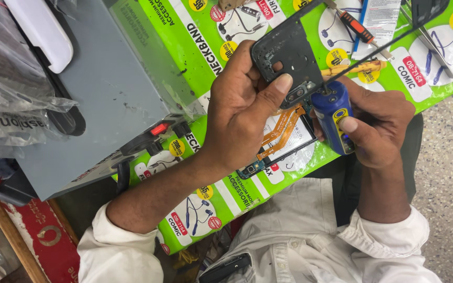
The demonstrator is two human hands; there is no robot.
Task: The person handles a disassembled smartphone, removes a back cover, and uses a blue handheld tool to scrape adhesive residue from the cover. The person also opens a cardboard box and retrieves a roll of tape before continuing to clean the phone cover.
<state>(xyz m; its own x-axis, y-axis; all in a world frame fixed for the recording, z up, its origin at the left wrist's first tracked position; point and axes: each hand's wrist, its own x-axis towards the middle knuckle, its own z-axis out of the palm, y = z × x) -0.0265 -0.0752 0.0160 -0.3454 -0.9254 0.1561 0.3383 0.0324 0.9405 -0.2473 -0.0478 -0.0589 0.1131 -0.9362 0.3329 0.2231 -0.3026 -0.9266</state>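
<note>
- While the head view is looking down, the left hand [239, 112] is gripping a dark phone frame [288, 52], its thumb pressing near the camera opening.
- The right hand [378, 126] is clasping a blue tool handle [333, 116], whose thin black shaft is slanting up to the right.
- An opened phone [284, 139] with orange flex cables is lying on the green printed mat [195, 42], below the frame.
- A grey box [106, 89] is sitting to the left.

Phone frame [284, 50] left of soldering iron [334, 118]
</note>
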